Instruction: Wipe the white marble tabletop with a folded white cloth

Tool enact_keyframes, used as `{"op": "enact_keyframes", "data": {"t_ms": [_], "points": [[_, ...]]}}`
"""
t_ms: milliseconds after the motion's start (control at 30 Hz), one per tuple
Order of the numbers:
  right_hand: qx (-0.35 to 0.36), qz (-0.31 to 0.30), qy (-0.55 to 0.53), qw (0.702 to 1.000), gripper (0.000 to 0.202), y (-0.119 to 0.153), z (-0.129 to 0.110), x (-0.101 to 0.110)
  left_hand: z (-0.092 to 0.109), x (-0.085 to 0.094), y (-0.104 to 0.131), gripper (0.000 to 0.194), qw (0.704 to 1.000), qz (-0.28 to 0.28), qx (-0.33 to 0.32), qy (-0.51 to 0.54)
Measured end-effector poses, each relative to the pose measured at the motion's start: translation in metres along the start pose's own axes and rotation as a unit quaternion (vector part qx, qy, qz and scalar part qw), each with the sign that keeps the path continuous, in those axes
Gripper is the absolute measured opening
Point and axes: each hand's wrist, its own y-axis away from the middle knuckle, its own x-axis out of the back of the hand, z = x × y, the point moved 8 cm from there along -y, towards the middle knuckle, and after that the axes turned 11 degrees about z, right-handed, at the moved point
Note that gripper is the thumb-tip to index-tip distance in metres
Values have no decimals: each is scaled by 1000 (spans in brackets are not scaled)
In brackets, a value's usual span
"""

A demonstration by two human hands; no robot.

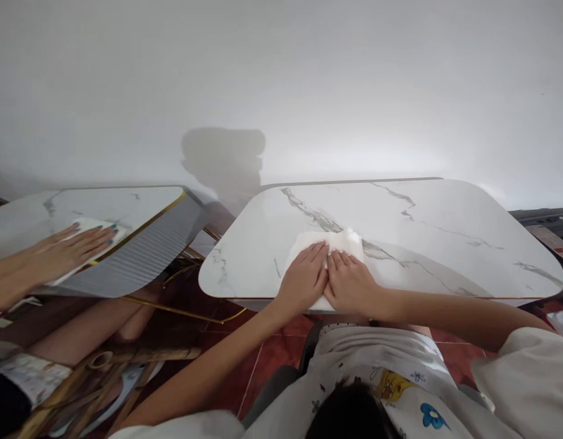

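**Left hand (306, 274) and right hand (352, 281) flat on a cloth (349, 240)**

The cloth sits just below the centre of the frame, reaching the near edge of the marbled bench (450, 244). Both hands are open, palms down, fingers extended, side by side on the cloth without gripping it. At the left of the frame, a co-worker's hands (77, 247) rest on another cloth (121, 234) atop a second bench (144, 204).

Smooth, faintly glossy worktop (459, 210); soft matt sheet (352, 242), paper or cloth unclear; matt wall (336, 85); smooth tiled floor (283, 347).
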Motion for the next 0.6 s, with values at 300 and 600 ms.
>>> {"op": "enact_keyframes", "data": {"t_ms": [300,600], "points": [[-41,11,19,999,53,18,57,10,38,-27,-39,49,1000,-1,-23,6],[-68,-8,8,998,44,-51,131,-25,-11,-66,-128,45,999,33,-8,16]]}}
